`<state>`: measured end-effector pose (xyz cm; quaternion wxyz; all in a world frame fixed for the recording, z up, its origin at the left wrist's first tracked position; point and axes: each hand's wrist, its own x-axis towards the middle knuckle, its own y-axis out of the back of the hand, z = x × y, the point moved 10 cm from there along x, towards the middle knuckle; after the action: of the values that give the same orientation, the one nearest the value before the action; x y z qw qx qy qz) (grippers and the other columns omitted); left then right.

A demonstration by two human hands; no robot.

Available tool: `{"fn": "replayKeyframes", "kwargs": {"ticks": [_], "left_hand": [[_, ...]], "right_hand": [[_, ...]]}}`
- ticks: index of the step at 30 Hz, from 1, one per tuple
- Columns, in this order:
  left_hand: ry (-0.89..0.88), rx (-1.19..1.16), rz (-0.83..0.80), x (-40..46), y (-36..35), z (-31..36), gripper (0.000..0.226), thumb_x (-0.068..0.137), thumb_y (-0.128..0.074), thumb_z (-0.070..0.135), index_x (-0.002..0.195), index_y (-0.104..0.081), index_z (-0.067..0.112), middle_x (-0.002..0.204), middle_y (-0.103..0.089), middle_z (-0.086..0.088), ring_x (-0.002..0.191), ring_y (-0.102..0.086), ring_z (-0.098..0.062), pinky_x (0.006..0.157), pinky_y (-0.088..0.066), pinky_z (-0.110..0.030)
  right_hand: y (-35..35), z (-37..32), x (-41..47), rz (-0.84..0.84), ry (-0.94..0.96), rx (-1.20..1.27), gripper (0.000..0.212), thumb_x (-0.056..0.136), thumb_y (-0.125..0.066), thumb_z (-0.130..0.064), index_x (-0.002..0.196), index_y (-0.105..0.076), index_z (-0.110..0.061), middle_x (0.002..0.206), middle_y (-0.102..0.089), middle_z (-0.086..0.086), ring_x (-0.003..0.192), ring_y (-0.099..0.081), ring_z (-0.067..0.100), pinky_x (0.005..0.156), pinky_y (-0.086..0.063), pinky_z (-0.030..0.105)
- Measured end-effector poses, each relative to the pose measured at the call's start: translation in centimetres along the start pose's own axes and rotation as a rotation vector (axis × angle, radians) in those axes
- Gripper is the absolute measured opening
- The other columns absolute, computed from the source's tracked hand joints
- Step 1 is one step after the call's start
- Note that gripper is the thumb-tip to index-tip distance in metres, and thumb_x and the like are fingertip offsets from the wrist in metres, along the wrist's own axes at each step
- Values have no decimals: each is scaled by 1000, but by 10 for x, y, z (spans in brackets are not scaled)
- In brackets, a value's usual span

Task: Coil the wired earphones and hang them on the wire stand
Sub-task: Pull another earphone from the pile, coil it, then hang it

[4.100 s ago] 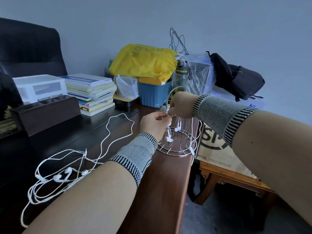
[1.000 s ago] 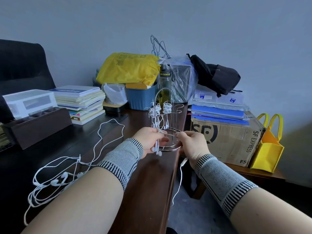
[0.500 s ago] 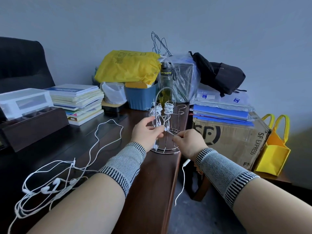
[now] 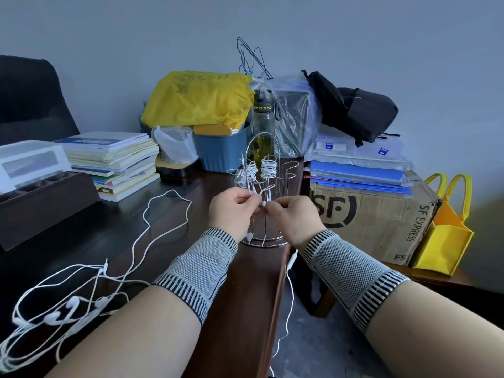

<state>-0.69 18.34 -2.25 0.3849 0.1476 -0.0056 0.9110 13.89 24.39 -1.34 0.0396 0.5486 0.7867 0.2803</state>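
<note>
Right now my left hand [image 4: 234, 212] and right hand [image 4: 293, 215] both pinch the white earphone cable [image 4: 289, 293] before the wire stand [image 4: 263, 186] on the tabletop [image 4: 163, 233], where two coiled earphones [image 4: 268, 168] hang, behind it a blue bin [image 4: 218, 151] holding a yellow bag [image 4: 199, 100].

Dark desk [image 4: 169, 236]; wire stand [image 4: 268, 192], loose earphones [image 4: 68, 304].

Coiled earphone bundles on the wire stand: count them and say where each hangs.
2. One coiled bundle hangs on the wire stand's left hook, another just right of it. Hands cover the stand's lower part, so more may be hidden.
</note>
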Motion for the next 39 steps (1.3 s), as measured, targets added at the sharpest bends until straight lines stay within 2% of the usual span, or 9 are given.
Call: {"fn": "replayKeyframes", "kwargs": {"ticks": [4, 8, 11, 16, 24, 29, 32, 34, 39], "left_hand": [[157, -176, -119, -6, -14, -8, 18, 86, -70, 15, 69, -73, 19, 63, -68, 1, 64, -63, -15, 61, -56, -46], [322, -423, -242, -15, -26, -9, 9, 93, -62, 13, 86, -66, 10, 66, -60, -6, 58, -51, -23, 41, -45, -27], [370, -501, -324, -22, -33, -8, 8, 96, -57, 13, 91, -63, 11, 67, -57, -7, 57, -51, -22, 40, -47, -31], [334, -459, -273, -18, -29, -10, 13, 97, -53, 9, 89, -63, 12, 59, -59, -3, 50, -49, -18, 41, -41, -25], [193, -331, -192, -14, -21, -1, 13, 94, -59, 10, 87, -69, 14, 68, -55, -12, 53, -48, -21, 35, -38, -21], [222, -420, -185, -15, -16, 7, 22, 92, -58, 6, 75, -70, 11, 72, -67, -10, 63, -61, -22, 51, -47, -26], [197, -317, -162, -14, -15, 8, 25, 93, -58, 9, 71, -69, 13, 66, -64, -6, 68, -59, -25, 60, -46, -32], [183, -272, -110, -14, -9, 7, 28, 93, -58, 12, 68, -69, 15, 63, -62, -5, 68, -56, -25, 61, -43, -36], [209, -371, -68, -9, 1, 4, 36, 94, -57, 14, 62, -72, 21, 69, -70, -2, 62, -62, -19, 63, -48, -35]], "right_hand": [[0, 4, -2, 51, -12, 133, 24, 86, -58, -19, 65, -68, -20, 53, -60, -5, 48, -53, 13, 55, -46, 30], [7, -6, -1, 137, 18, 212, 12, 88, -60, -21, 92, -72, -19, 72, -70, 1, 62, -64, 19, 70, -56, 35], [5, -11, -2, 131, 15, 266, 15, 88, -61, -21, 100, -70, -17, 72, -69, 0, 59, -62, 14, 71, -57, 37], [6, -17, -3, 140, 47, 282, 19, 91, -57, -17, 106, -65, -25, 81, -69, 1, 64, -61, 14, 74, -58, 39], [0, -40, -8, 77, 241, -5, 33, 94, -48, -16, 123, -61, -25, 93, -71, 2, 76, -61, 14, 85, -55, 39], [-5, -55, -18, 20, 314, -245, 44, 92, -43, -16, 132, -52, -32, 93, -72, 6, 83, -66, 25, 82, -52, 33], [-8, -63, -23, -6, 364, -385, 49, 93, -42, -15, 139, -44, -32, 96, -71, 6, 85, -65, 28, 77, -50, 32], [-10, -66, -26, -15, 394, -438, 50, 93, -41, -15, 140, -40, -32, 87, -70, 5, 79, -64, 28, 73, -51, 33], [2, -59, -26, 130, 364, -320, 25, 91, -47, -14, 116, -51, -20, 67, -57, -1, 66, -62, 29, 62, -48, 35]]}}
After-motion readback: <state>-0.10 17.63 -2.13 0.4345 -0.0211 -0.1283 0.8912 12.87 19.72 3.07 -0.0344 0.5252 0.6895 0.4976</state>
